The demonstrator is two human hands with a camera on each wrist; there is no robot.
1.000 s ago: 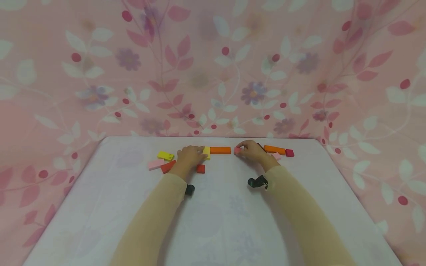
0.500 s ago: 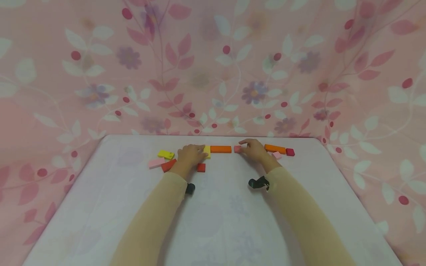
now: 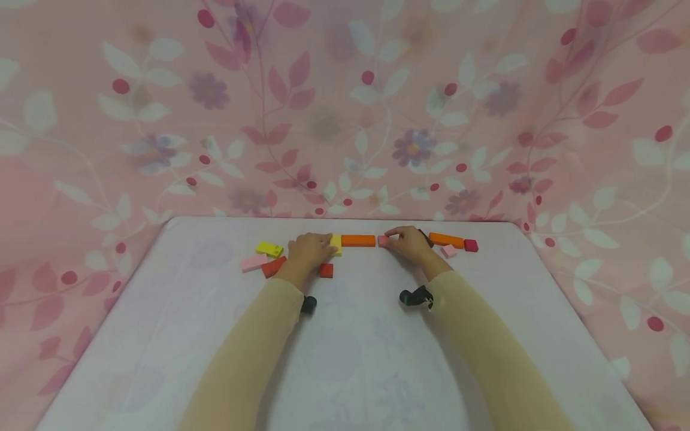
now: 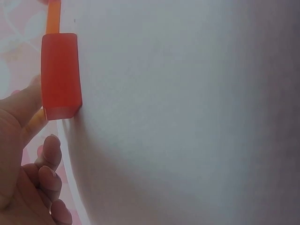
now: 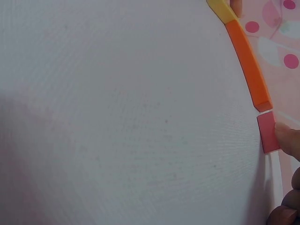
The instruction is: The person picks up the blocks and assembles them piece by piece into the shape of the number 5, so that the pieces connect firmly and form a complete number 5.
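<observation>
My left hand (image 3: 308, 251) is at the far side of the table, its fingers pinching a yellow block (image 3: 336, 245). An orange block (image 3: 358, 240) lies lengthwise against the yellow one. Past its right end, across a narrow gap, is a small pink block (image 3: 382, 241). My right hand (image 3: 409, 244) pinches this pink block; the right wrist view shows a fingertip (image 5: 285, 137) pressed on its side. A small red block (image 3: 326, 270) lies just in front of my left hand and, in the left wrist view, covers part of its fingers.
Left of my left hand lie a bright yellow block (image 3: 269, 249), a light pink block (image 3: 253, 263) and a red block (image 3: 274, 267). Beyond my right hand are another orange block (image 3: 446, 240), a crimson block (image 3: 471, 245) and a pale pink block (image 3: 448, 251). Patterned cloth (image 3: 345, 120) hangs behind the table.
My right index finger lifted off the pink block half a second ago and is back on it. The pink block has slid slightly left, nearer the orange block. My left hand stays put.
</observation>
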